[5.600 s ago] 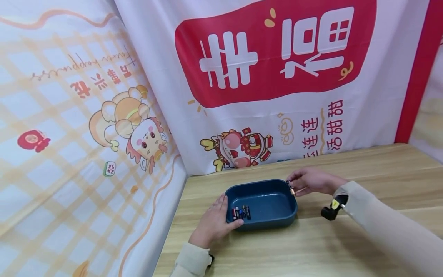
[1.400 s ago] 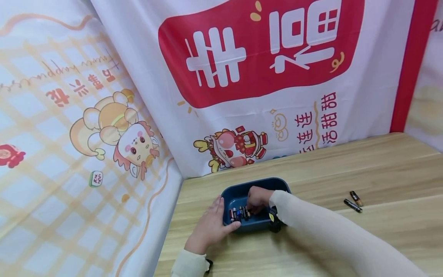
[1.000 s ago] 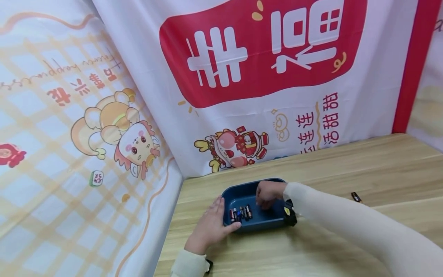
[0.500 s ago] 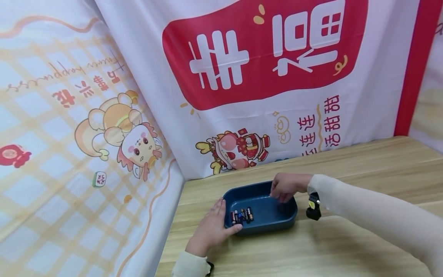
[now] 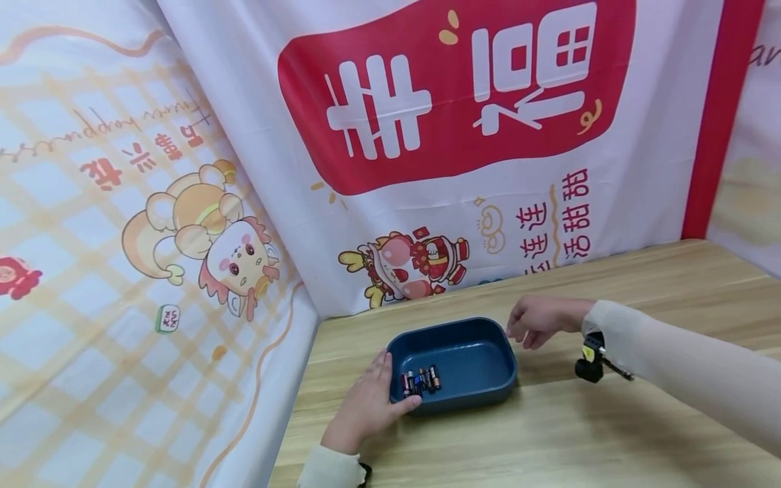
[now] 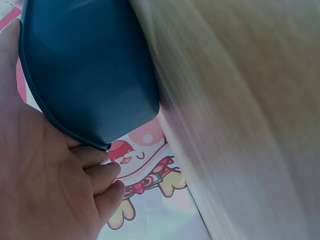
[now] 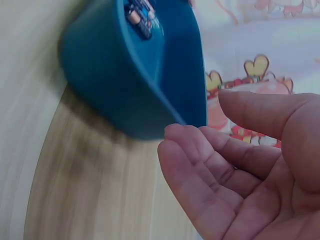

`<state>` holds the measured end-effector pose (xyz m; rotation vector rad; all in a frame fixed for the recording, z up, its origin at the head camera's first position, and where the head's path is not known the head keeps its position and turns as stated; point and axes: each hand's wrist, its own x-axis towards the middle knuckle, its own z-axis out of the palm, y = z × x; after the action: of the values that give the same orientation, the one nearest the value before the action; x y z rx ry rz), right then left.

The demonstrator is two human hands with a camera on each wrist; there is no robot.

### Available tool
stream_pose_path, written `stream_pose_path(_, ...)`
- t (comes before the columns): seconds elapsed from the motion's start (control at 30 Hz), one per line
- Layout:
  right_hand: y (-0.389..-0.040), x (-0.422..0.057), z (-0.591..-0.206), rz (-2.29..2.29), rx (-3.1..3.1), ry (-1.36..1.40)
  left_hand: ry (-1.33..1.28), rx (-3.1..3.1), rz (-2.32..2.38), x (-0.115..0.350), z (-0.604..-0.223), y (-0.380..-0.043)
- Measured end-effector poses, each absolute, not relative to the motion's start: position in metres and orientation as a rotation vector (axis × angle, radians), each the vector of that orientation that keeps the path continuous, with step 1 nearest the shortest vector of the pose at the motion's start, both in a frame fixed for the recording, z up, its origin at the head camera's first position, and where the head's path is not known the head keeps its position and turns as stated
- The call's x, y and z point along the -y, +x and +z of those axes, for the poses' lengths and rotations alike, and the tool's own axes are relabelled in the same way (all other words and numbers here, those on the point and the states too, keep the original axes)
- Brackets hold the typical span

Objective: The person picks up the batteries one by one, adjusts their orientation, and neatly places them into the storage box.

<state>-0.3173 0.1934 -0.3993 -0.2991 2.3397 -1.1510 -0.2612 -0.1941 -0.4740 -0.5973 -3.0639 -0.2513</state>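
A dark blue plastic box [image 5: 466,401] stands on the wooden table, and several small batteries [image 5: 419,381] lie side by side in its left end. The left hand [image 5: 369,403] holds the box's left end, its thumb over the near rim and its fingers along the end wall. In the left wrist view those fingers [image 6: 102,177] bend at the rim. The right hand [image 5: 539,320] is just outside the box's right end, with nothing in it. The right wrist view shows its fingers [image 7: 200,175] loosely bent and the thumb apart. A dark battery [image 5: 621,371] on the table is partly hidden behind the right wrist's camera.
The table [image 5: 488,447] extends to the right and toward the front. A printed cloth [image 5: 506,224] hangs along its back edge, and a second cloth [image 5: 201,366] hangs at its left side.
The right hand has lifted out of the box and moved right past its end wall. One more battery lies in the row than 1.4 seconds ago. The left hand has stayed on the box.
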Motion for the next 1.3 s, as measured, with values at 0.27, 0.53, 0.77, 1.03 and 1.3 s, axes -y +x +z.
stream_pose_path(0.27,-0.316,-0.237,-0.400,-1.156,-2.340,-0.248,-0.569,3.092,-0.235,0.194,-0.473,-0.260)
stream_pose_path(0.53,-0.309,-0.274,-0.406,-1.210,-2.320,-0.230,-0.581,3.067,-0.234,0.196,-0.475,-0.260)
stream_pose_path(0.77,-0.310,-0.311,-0.416,-1.166,-2.336,-0.137,-0.595,3.049,-0.235,0.195,-0.473,-0.262)
stream_pose_path(1.03,-0.309,-0.338,-0.434,-1.189,-2.317,-0.053,-0.597,3.054,-0.222,0.197,-0.470,-0.266)
stream_pose_path(1.3,-0.302,-0.352,-0.447,-1.178,-2.323,-0.045,-0.594,3.062,-0.207,0.197,-0.472,-0.267)
